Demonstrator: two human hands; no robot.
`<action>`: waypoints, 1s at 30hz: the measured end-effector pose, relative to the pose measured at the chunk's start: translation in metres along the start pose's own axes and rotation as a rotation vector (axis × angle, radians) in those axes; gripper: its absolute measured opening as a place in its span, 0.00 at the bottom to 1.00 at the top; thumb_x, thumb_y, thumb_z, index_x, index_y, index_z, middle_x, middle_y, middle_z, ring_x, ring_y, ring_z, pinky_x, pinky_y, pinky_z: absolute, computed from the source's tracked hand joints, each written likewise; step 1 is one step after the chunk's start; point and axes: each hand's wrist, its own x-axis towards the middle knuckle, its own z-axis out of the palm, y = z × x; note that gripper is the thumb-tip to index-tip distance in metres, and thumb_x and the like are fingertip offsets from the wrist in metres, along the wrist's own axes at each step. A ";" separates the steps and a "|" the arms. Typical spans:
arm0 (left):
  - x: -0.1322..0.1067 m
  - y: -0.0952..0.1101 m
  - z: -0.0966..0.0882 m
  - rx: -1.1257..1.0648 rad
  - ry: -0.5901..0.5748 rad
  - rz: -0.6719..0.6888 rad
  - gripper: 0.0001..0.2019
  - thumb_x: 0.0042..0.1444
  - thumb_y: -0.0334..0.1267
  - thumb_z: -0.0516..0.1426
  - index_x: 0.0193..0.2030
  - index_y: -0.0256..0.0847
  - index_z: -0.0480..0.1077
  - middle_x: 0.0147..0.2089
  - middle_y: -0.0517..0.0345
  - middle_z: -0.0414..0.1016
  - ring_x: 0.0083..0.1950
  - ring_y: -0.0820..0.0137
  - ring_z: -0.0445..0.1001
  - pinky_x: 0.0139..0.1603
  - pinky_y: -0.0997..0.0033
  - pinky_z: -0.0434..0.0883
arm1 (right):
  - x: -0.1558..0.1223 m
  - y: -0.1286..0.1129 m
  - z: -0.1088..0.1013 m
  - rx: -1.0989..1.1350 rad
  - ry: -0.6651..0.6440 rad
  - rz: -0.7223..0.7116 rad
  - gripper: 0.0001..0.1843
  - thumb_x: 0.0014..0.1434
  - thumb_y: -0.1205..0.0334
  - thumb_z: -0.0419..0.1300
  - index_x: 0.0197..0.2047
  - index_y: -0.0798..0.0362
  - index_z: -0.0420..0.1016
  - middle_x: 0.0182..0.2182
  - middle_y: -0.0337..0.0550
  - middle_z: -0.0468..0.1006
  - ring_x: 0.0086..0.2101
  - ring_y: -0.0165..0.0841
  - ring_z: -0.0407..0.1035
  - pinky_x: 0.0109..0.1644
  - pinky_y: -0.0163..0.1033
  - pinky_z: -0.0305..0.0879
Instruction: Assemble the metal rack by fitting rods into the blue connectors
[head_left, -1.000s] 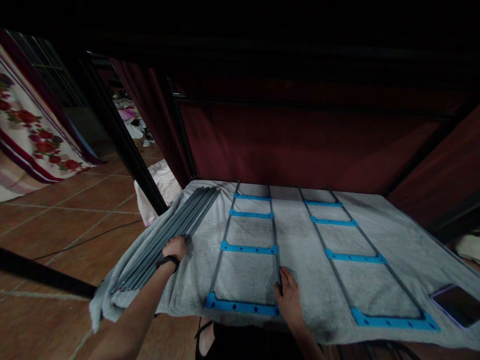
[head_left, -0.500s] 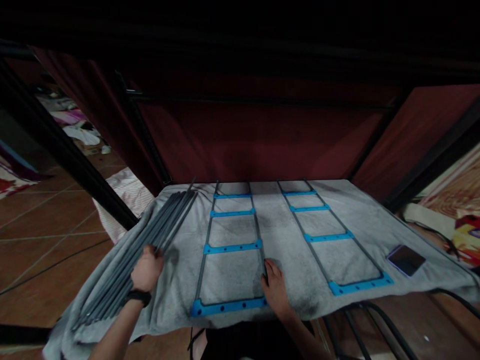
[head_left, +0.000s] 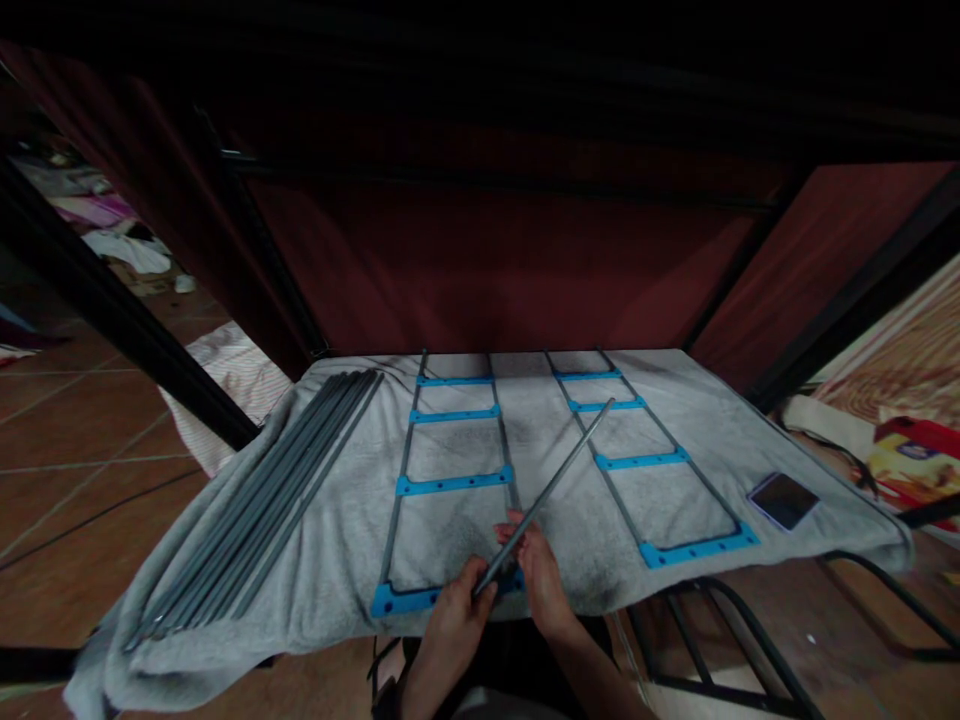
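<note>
My left hand (head_left: 457,610) grips the near end of a long grey rod (head_left: 551,485), which slants up and to the right over the grey cloth (head_left: 337,520). Beside it, my right hand (head_left: 536,570) has its fingers curled around the same rod near the bottom right corner of the left ladder-like frame (head_left: 450,483). That frame has thin grey rails and blue crossbars. A second such frame (head_left: 645,462) lies to its right. A bundle of several grey rods (head_left: 262,510) lies along the cloth's left side.
A dark phone (head_left: 782,499) rests on the cloth's right edge. Maroon fabric panels and black frame bars (head_left: 127,330) enclose the back and sides. Tiled floor (head_left: 90,450) lies left, a black metal chair frame (head_left: 720,640) lower right.
My left hand left the rod bundle with one rod and carried it to the centre. My right hand lifted off the frame's corner and joined it on the rod. The view shifted right.
</note>
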 end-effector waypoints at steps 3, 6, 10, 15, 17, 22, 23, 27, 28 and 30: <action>-0.004 0.006 0.012 -0.058 -0.058 0.001 0.12 0.57 0.39 0.53 0.45 0.41 0.71 0.45 0.51 0.78 0.45 0.63 0.76 0.51 0.65 0.70 | -0.016 -0.013 0.015 0.281 -0.023 0.182 0.22 0.52 0.44 0.64 0.44 0.50 0.77 0.38 0.45 0.80 0.38 0.38 0.73 0.47 0.45 0.69; -0.005 0.010 0.012 -0.104 -0.149 0.029 0.14 0.59 0.43 0.53 0.48 0.41 0.73 0.48 0.50 0.79 0.48 0.64 0.76 0.52 0.67 0.70 | -0.026 -0.026 0.026 0.426 -0.050 0.217 0.20 0.51 0.48 0.65 0.43 0.52 0.76 0.32 0.40 0.77 0.32 0.34 0.71 0.39 0.40 0.69; 0.011 0.001 -0.015 -0.030 -0.050 0.052 0.17 0.61 0.51 0.51 0.42 0.41 0.74 0.43 0.50 0.78 0.43 0.64 0.76 0.47 0.67 0.72 | -0.022 -0.034 0.027 0.422 0.099 0.155 0.13 0.48 0.57 0.66 0.37 0.51 0.73 0.19 0.30 0.64 0.21 0.25 0.59 0.26 0.32 0.60; 0.061 -0.047 -0.084 0.289 0.496 -0.019 0.20 0.58 0.45 0.53 0.51 0.35 0.71 0.50 0.40 0.73 0.52 0.55 0.73 0.51 0.57 0.71 | -0.005 -0.049 0.007 0.408 0.161 0.050 0.10 0.47 0.62 0.63 0.33 0.49 0.66 0.16 0.23 0.49 0.16 0.22 0.44 0.19 0.28 0.45; 0.077 -0.068 -0.105 0.425 0.536 -0.130 0.22 0.58 0.43 0.53 0.54 0.32 0.69 0.51 0.37 0.72 0.54 0.52 0.72 0.55 0.54 0.70 | 0.000 -0.059 0.000 0.389 0.160 0.009 0.11 0.47 0.61 0.63 0.33 0.50 0.65 0.16 0.23 0.49 0.16 0.22 0.43 0.18 0.28 0.44; 0.098 -0.090 -0.118 0.568 0.360 -0.212 0.24 0.60 0.40 0.52 0.60 0.28 0.66 0.51 0.35 0.73 0.54 0.54 0.74 0.55 0.59 0.68 | 0.003 -0.076 -0.013 0.364 0.196 -0.028 0.11 0.46 0.62 0.64 0.33 0.50 0.66 0.15 0.22 0.48 0.15 0.21 0.42 0.17 0.29 0.42; 0.100 -0.090 -0.117 0.582 0.347 -0.229 0.23 0.60 0.39 0.51 0.59 0.29 0.66 0.51 0.35 0.73 0.54 0.54 0.74 0.55 0.60 0.68 | 0.003 -0.077 -0.015 0.359 0.202 -0.034 0.11 0.46 0.62 0.64 0.33 0.50 0.66 0.15 0.21 0.48 0.15 0.21 0.41 0.16 0.29 0.42; 0.108 -0.086 -0.118 0.557 0.325 -0.278 0.20 0.57 0.34 0.53 0.56 0.30 0.68 0.49 0.36 0.75 0.51 0.55 0.76 0.51 0.62 0.68 | 0.004 -0.079 -0.024 0.372 0.210 -0.060 0.11 0.46 0.63 0.65 0.34 0.51 0.68 0.14 0.21 0.50 0.14 0.20 0.42 0.16 0.29 0.42; 0.110 -0.085 -0.119 0.528 0.333 -0.268 0.19 0.55 0.33 0.53 0.54 0.30 0.68 0.47 0.38 0.76 0.50 0.55 0.76 0.49 0.62 0.69 | 0.005 -0.079 -0.026 0.381 0.211 -0.063 0.11 0.46 0.64 0.65 0.34 0.51 0.68 0.14 0.21 0.50 0.14 0.20 0.43 0.16 0.28 0.42; 0.112 -0.083 -0.123 0.396 0.397 -0.246 0.16 0.53 0.34 0.55 0.49 0.32 0.69 0.41 0.44 0.76 0.44 0.58 0.76 0.44 0.64 0.69 | 0.007 -0.081 -0.030 0.388 0.212 -0.069 0.11 0.46 0.64 0.65 0.34 0.52 0.69 0.14 0.21 0.50 0.14 0.20 0.43 0.16 0.28 0.43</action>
